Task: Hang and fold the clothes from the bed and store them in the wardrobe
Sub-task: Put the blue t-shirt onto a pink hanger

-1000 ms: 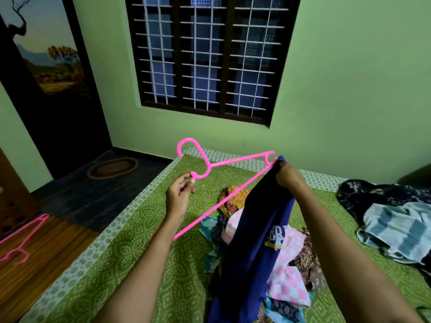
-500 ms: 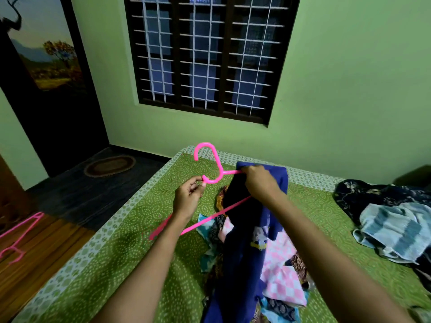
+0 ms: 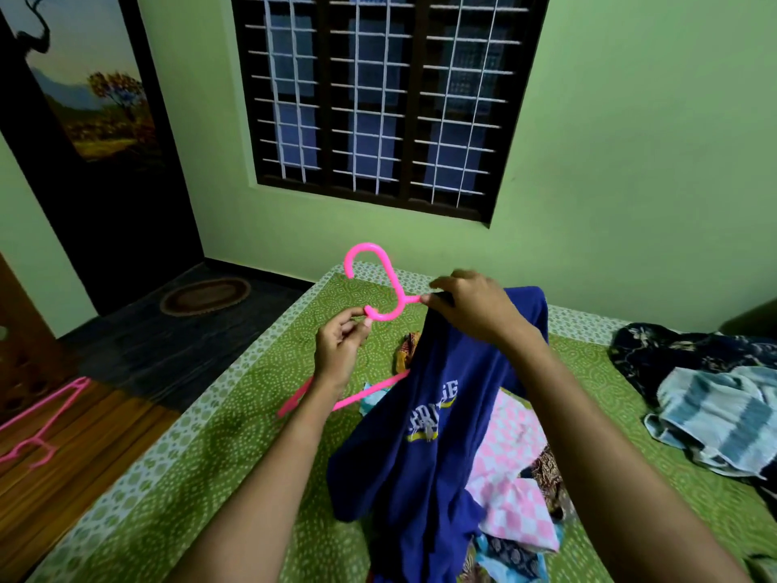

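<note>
My right hand (image 3: 471, 307) has drawn the blue T-shirt (image 3: 424, 439) further along the pink hanger (image 3: 368, 245), gripping its collar; my left hand (image 3: 338, 351) pinches the hook's base above the bed (image 3: 189, 477), clothes pile (image 3: 515, 477) beneath.

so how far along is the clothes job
Early. Nothing visibly stored. In hand: the left hand pinches the pink plastic hanger, the right hand grips the dark blue printed shirt partly over it. Left: the colourful clothes pile and the dark-and-striped heap on the green bed.
</note>
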A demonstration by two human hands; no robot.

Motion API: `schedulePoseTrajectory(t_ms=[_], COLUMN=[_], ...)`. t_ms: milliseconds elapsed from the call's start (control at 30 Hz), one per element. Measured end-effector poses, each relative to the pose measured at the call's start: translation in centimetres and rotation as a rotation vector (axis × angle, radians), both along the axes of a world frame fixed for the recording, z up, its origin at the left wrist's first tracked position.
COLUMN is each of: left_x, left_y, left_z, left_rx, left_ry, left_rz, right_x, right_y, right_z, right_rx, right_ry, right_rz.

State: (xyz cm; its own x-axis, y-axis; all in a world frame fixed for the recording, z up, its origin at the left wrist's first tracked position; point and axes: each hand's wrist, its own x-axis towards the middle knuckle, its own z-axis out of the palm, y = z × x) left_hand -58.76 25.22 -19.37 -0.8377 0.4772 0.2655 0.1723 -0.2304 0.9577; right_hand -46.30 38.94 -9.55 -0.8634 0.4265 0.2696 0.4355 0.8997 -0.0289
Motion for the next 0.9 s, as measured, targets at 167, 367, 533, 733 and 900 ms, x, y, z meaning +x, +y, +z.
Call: schedulePoseTrajectory(t_ms=[167, 367, 533, 733, 900], left_x=[0.7, 3.0, 5.2, 4.8, 3.5], left_y=[0.1, 2.0, 3.8, 2.5, 1.7], left_z=[0.8, 0.3, 0.8, -0.1, -3.8], left_rx=[-0.067, -0.218, -0.249, -0.302, -1.095], left_ry=[0.142, 0.503, 0.259, 0.089, 0.206], left_rz=[0.131, 0.264, -0.235, -0.359, -0.563], right_x=[0.2, -0.2, -0.1, 1.5, 2.4], right_y=[0.0, -0.7, -1.0, 0.3, 1.1], right_z=[-1.0, -0.8, -0.7, -1.3, -1.1], right_rx=[-0.088, 0.001, 0.014, -0.025, -0.148], right_ry=[0.079, 0.033, 0.090, 0.189, 0.363], right_rz=[0.040, -0.006, -0.021, -0.081, -0.173])
